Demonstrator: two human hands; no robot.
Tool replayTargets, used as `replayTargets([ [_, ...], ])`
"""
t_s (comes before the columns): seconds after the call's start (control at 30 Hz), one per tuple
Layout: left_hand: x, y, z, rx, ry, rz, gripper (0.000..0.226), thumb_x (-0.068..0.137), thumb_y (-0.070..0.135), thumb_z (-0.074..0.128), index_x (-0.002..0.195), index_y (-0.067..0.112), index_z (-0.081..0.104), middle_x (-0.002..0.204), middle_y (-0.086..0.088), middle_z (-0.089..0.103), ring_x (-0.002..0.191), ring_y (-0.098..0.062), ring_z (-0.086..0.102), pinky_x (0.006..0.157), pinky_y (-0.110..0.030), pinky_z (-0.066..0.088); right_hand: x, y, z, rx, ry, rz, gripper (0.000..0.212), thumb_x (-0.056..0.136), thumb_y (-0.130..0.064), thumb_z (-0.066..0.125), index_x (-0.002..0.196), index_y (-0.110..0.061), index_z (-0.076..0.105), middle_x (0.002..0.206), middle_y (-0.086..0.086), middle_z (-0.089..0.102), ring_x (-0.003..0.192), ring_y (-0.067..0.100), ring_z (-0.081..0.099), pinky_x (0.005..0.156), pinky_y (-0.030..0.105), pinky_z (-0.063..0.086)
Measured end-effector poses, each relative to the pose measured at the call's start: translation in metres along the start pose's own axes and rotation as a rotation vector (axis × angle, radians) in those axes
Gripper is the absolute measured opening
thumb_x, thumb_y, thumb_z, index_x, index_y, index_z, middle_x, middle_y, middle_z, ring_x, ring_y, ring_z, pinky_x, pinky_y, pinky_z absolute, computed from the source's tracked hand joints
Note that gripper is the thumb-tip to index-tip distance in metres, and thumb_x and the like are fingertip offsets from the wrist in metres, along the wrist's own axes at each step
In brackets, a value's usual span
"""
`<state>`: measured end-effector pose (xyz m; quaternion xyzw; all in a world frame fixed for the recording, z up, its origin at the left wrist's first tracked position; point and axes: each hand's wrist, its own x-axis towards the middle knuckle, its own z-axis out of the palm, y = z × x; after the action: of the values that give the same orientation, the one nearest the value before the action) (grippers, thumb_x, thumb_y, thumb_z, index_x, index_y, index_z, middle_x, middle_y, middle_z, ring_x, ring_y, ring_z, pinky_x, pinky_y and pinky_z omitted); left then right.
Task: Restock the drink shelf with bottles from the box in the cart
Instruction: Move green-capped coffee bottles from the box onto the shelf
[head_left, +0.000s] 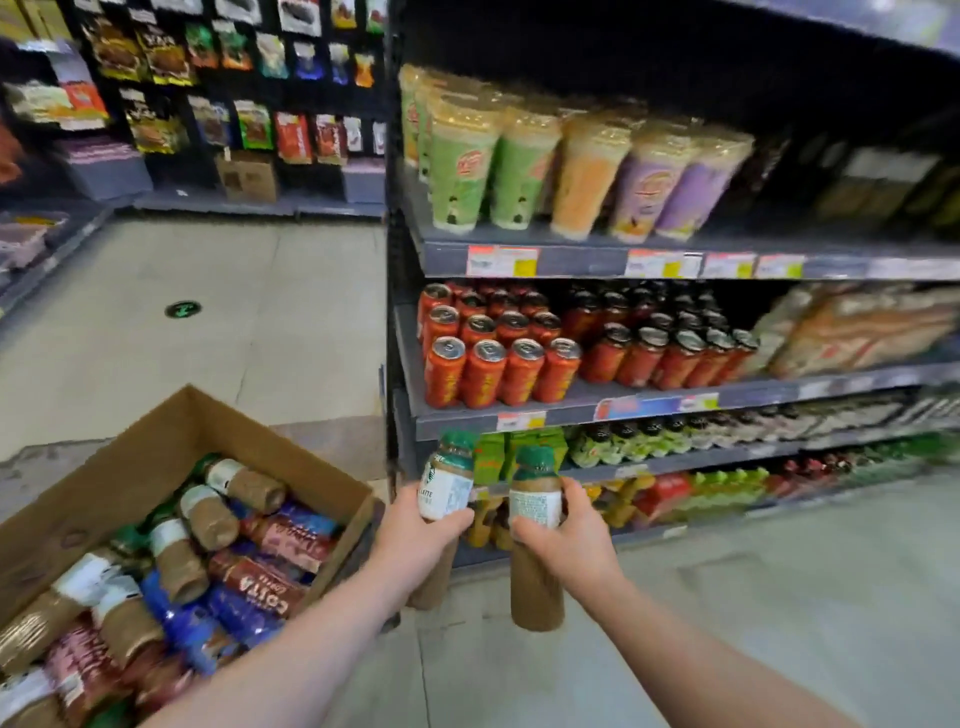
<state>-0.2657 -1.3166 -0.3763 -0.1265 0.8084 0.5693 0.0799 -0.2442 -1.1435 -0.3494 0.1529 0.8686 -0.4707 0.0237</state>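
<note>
two grips clamped: left hand (415, 538) on latte bottle (447, 491), right hand (574, 543) on second bottle (536, 501); cardboard box (156, 447) of mixed bottles (208, 519)

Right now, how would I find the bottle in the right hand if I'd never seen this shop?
Start at the dark drink shelf; in front of its lower rows two hands hold green-capped brown bottles. The right hand grips the right bottle around its label. Unlike the left bottle, marked LATTE, it shows only small print and sits lower.
</note>
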Motion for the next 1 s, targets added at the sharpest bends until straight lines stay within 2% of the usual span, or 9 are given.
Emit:
replayTargets([
  [0.03,-0.006,0.010,0.026,-0.006,-0.032,0.001,0.044,0.075,0.031,0.076,0.111,0.021,0.052,0.102,0.002,0.059,0.087,-0.013,0.053,0.062,-0.023,0.036,-0.001,0.013,-0.025,0.024,0.034,0.017,0.040,0.070,-0.029,0.076,0.097,-0.030,0.047,0.086,-0.013,0.061,0.076,0.002,0.059,0.069,0.030,0.052],
  [0.17,-0.030,0.048,0.129,0.028,-0.143,0.043,0.044,0.074,0.032,0.076,0.108,0.021,0.050,0.096,0.006,0.057,0.082,-0.009,0.054,0.063,-0.025,0.040,-0.006,0.066,-0.119,0.105,0.177,0.048,0.045,0.070,-0.026,0.077,0.095,-0.033,0.041,0.078,-0.022,0.053,0.068,-0.008,0.053,0.060,0.019,0.044],
  [0.33,-0.058,0.098,0.237,-0.006,-0.268,0.061,0.047,0.074,0.033,0.076,0.114,0.019,0.054,0.105,-0.001,0.062,0.093,-0.019,0.060,0.080,-0.035,0.050,-0.008,0.119,-0.222,0.161,0.281,0.084,0.047,0.071,-0.026,0.075,0.111,-0.022,0.051,0.088,-0.012,0.062,0.077,0.004,0.062,0.067,0.027,0.053],
  [0.43,-0.068,0.122,0.279,-0.027,-0.323,0.067,0.047,0.075,0.033,0.076,0.113,0.019,0.053,0.105,-0.001,0.064,0.092,-0.020,0.061,0.081,-0.038,0.052,-0.003,0.137,-0.268,0.177,0.336,0.102,0.048,0.072,-0.025,0.075,0.110,-0.026,0.046,0.089,-0.011,0.061,0.078,0.006,0.061,0.065,0.027,0.052],
  [0.53,-0.065,0.143,0.309,0.007,-0.357,0.095,0.047,0.075,0.036,0.075,0.114,0.024,0.052,0.106,0.002,0.063,0.092,-0.017,0.060,0.073,-0.031,0.048,0.008,0.149,-0.298,0.232,0.375,0.108,0.043,0.071,-0.021,0.075,0.103,-0.028,0.046,0.087,-0.008,0.062,0.075,0.009,0.063,0.064,0.030,0.054],
  [0.67,-0.048,0.175,0.346,0.010,-0.387,0.153,0.038,0.077,0.033,0.074,0.106,0.027,0.051,0.091,0.013,0.058,0.081,-0.005,0.055,0.061,-0.023,0.043,0.032,0.157,-0.330,0.285,0.443,0.109,0.034,0.070,-0.018,0.076,0.085,-0.032,0.049,0.085,-0.005,0.064,0.075,0.013,0.065,0.068,0.037,0.057],
  [0.77,-0.028,0.202,0.376,0.029,-0.431,0.235,0.034,0.077,0.032,0.074,0.101,0.029,0.050,0.090,0.012,0.057,0.078,-0.002,0.054,0.064,-0.023,0.043,0.055,0.160,-0.356,0.297,0.491,0.108,0.035,0.070,-0.018,0.075,0.092,-0.031,0.051,0.089,-0.002,0.065,0.080,0.017,0.065,0.074,0.042,0.057],
  [0.87,-0.005,0.239,0.408,0.006,-0.501,0.301,0.035,0.078,0.031,0.073,0.105,0.028,0.052,0.087,0.019,0.056,0.077,0.004,0.052,0.059,-0.015,0.040,0.085,0.154,-0.390,0.296,0.541,0.094,0.039,0.071,-0.017,0.075,0.100,-0.027,0.052,0.091,-0.002,0.065,0.080,0.016,0.065,0.072,0.038,0.057],
  [1.0,0.029,0.288,0.444,-0.028,-0.589,0.361,0.039,0.079,0.032,0.072,0.110,0.027,0.050,0.092,0.019,0.056,0.080,0.006,0.053,0.059,-0.015,0.040,0.131,0.144,-0.430,0.299,0.601,0.084,0.039,0.070,-0.018,0.076,0.101,-0.027,0.054,0.091,-0.003,0.065,0.081,0.015,0.065,0.072,0.036,0.056],
])
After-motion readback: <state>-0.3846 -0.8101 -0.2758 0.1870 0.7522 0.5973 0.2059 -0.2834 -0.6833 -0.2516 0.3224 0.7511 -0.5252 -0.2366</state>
